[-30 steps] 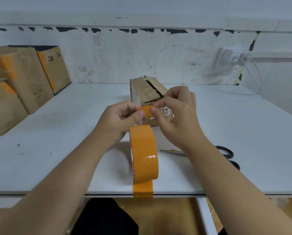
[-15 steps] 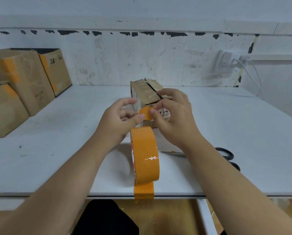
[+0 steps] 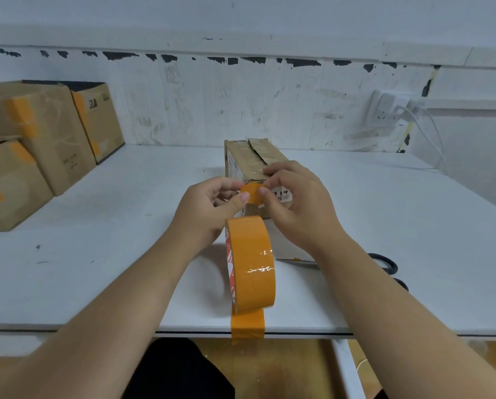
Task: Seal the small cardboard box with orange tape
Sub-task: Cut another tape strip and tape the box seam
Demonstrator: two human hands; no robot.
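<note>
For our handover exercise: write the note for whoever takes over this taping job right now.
Left hand and right hand both pinch a short orange tape piece in front of the small brown cardboard box. The orange tape roll stands on edge on the white table, its tail stuck over the front edge. Black-handled scissors lie to the right. The box's top seam is untaped. Left: stick the piece over it.

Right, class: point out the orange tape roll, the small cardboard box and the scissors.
orange tape roll (image 3: 252,263), head view, on its shiny outer band.
small cardboard box (image 3: 245,161), head view, on its top left flap.
scissors (image 3: 384,262), head view, on a black handle loop.
</note>
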